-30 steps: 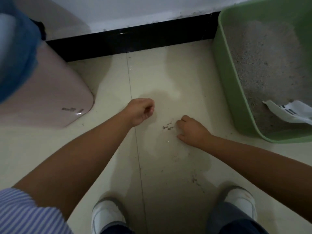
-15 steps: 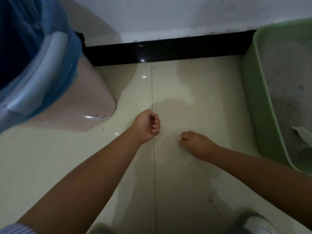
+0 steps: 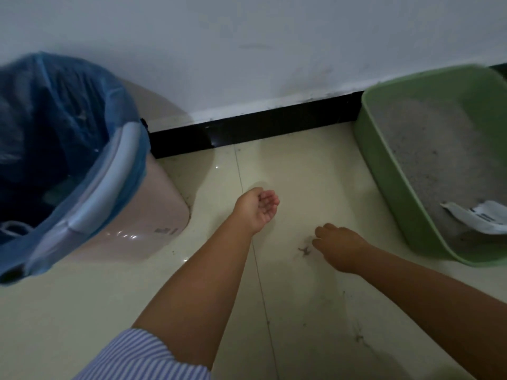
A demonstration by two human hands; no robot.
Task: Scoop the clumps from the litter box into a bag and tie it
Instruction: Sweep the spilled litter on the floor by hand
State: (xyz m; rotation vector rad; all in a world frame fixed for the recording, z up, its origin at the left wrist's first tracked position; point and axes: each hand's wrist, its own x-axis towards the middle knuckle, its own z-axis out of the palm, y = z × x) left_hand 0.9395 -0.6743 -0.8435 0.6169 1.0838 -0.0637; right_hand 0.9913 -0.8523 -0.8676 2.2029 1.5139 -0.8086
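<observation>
The green plastic litter box [image 3: 389,182], rectangular and filled with pale grey granular litter [image 3: 428,149], sits on the floor to the right of the right hand [image 3: 338,246] and a little beyond it, close but not touching, its far end against the black skirting board [image 3: 255,133]. A white scoop-like piece with dark markings [image 3: 478,216] lies on the litter at the box's near end, right of that hand. The right hand is low over the cream tiled floor [image 3: 301,171], palm down with fingers curled inward; whether it pinches anything cannot be told. Just left of its fingertips lies a small scatter of dark crumbs [image 3: 304,250] on the tile. The left hand [image 3: 258,208] is further forward and to the left, well apart from the right, turned palm up and cupped, fingers loosely bent; any contents of the palm are too small to make out. Far to the left of the left hand stands a pink plastic waste bin [image 3: 164,212] lined with a translucent blue plastic bag [image 3: 68,119], whose edge folds over the bin's pale rim. A blue-and-white striped sleeve [image 3: 137,357] covers the left upper arm.
</observation>
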